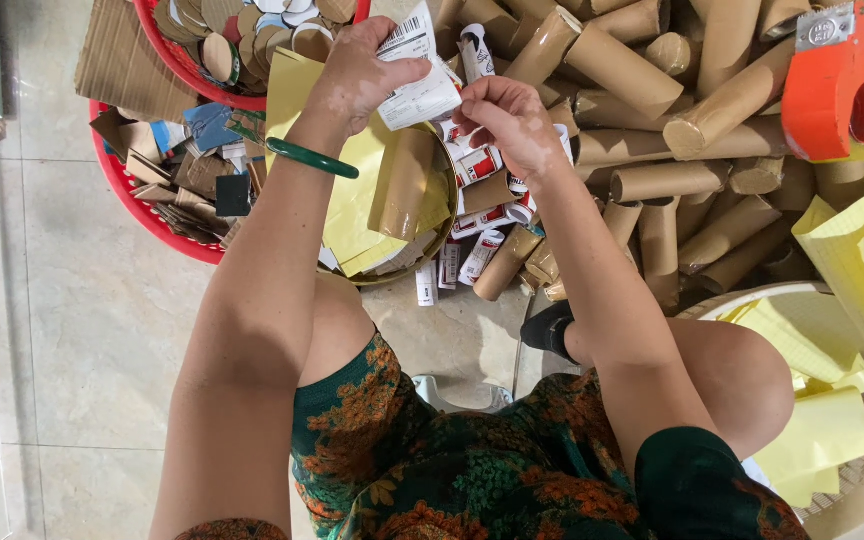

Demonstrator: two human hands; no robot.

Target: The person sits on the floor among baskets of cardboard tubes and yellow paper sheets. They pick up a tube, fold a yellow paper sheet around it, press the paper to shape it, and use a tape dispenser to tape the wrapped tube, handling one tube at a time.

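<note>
My left hand (357,75) grips a white printed paper label (417,85) near the top middle. My right hand (507,120) pinches the same label's right edge with fingertips. A green bangle (312,158) rings my left wrist. Below the hands, a brown cardboard tube (404,185) lies on yellow paper sheets (352,195) in a shallow round metal tray (449,215). Several small tubes wrapped in red and white labels (480,215) lie beside the tray.
A big heap of brown cardboard tubes (672,130) fills the upper right. An orange tape dispenser (832,90) sits on it. Red baskets hold cardboard scraps (167,170) and round discs (242,40). More yellow sheets (832,350) lie in a woven tray at right.
</note>
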